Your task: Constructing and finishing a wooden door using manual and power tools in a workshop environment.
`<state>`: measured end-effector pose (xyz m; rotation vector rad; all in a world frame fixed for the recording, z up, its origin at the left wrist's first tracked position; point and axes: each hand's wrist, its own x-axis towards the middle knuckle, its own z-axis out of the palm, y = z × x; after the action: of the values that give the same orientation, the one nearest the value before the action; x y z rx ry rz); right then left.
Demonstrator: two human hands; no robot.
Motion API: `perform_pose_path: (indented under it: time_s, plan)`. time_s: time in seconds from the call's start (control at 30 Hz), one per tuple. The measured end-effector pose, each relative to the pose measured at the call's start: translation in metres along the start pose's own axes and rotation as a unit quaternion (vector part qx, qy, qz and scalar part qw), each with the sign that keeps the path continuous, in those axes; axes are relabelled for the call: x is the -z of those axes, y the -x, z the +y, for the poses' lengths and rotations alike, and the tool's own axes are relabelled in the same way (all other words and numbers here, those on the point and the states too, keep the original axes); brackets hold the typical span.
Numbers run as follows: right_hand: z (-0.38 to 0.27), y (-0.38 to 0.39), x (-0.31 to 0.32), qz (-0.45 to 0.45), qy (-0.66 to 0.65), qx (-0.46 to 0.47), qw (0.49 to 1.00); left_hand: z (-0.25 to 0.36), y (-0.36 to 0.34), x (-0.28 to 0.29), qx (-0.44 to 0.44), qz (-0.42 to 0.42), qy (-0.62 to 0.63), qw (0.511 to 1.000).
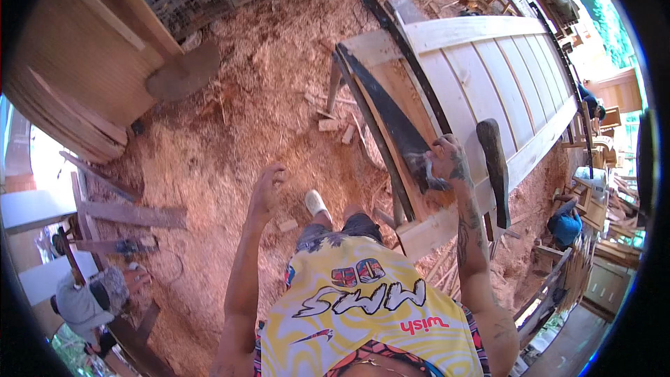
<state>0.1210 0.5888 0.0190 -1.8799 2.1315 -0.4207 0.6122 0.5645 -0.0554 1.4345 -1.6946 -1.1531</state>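
My left hand (266,187) is in the air over the shavings-covered floor, its fingers loosely bent and apart, with nothing in them. My right hand (450,158) is over the near end of a workbench, fingers curled by a pale, crumpled-looking thing (421,165) too blurred to name. Beneath it is a dark board or sheet (387,108) along the bench's left side. Beside the hand lies a large slatted wooden panel (499,73), like a door, between dark bar clamps (419,70). A dark wooden club-shaped piece (494,171) rests across the panel's near rail.
Wood shavings (202,167) cover the floor, with offcuts (328,125) near the bench legs. Large boards (84,49) lean at the left. A person in a grey cap (84,300) is at lower left; another in a blue shirt (565,223) is at right, near stacked wood.
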Motion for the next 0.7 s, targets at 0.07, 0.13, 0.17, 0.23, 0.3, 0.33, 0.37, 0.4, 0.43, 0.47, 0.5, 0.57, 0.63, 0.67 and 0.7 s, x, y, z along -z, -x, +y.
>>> perform_pose_path:
  time_s: [0.07,0.13,0.17,0.23,0.3,0.33,0.37,0.4,0.43,0.47,0.5,0.57,0.63,0.67,0.7]
  plan:
    - [0.002,-0.034,-0.013,0.066,-0.045,-0.003,0.997,0.019,-0.050,0.018,-0.193,0.016,-0.215,0.957]
    - [-0.002,-0.069,-0.021,0.131,-0.092,-0.087,0.983,0.035,-0.091,0.027,-0.158,-0.016,-0.167,0.973]
    - [-0.011,-0.087,-0.017,0.161,-0.099,-0.125,0.974,0.041,-0.108,0.028,-0.110,-0.048,-0.116,0.986]
    - [0.006,-0.126,-0.030,0.219,-0.063,-0.124,0.966,0.046,-0.133,0.019,-0.039,-0.102,-0.037,0.993]
    - [0.031,-0.161,-0.037,0.271,-0.025,-0.132,0.953,0.042,-0.153,0.005,0.049,-0.177,0.043,0.982]
    - [0.043,-0.177,-0.040,0.273,0.004,-0.162,0.948,0.026,-0.162,-0.005,0.050,-0.204,0.042,0.977]
    - [0.054,-0.193,-0.043,0.274,0.031,-0.195,0.941,0.009,-0.173,-0.015,0.043,-0.215,0.032,0.975]
    - [0.062,-0.212,-0.047,0.279,0.024,-0.205,0.938,-0.008,-0.184,-0.022,0.013,-0.191,0.071,0.979]
    - [0.073,-0.229,-0.052,0.233,-0.016,-0.252,0.939,-0.020,-0.196,-0.019,-0.017,-0.170,0.111,0.979]
    - [0.083,-0.244,-0.056,0.187,-0.059,-0.300,0.934,-0.026,-0.214,-0.006,-0.020,-0.184,0.101,0.978]
    - [0.094,-0.257,-0.061,0.153,-0.111,-0.318,0.929,-0.033,-0.233,0.008,-0.108,-0.155,-0.063,0.980]
    - [0.116,-0.268,-0.076,0.099,-0.198,-0.337,0.915,-0.064,-0.268,0.039,-0.203,-0.138,-0.222,0.944]
    - [0.126,-0.289,-0.093,0.052,-0.169,-0.295,0.939,-0.117,-0.313,0.077,-0.107,-0.177,-0.192,0.959]
    - [0.122,-0.292,-0.100,0.050,-0.178,-0.314,0.931,-0.112,-0.337,0.102,-0.106,-0.197,-0.200,0.954]
    - [0.121,-0.299,-0.101,0.017,-0.163,-0.318,0.934,-0.107,-0.362,0.127,0.002,-0.205,-0.218,0.954]
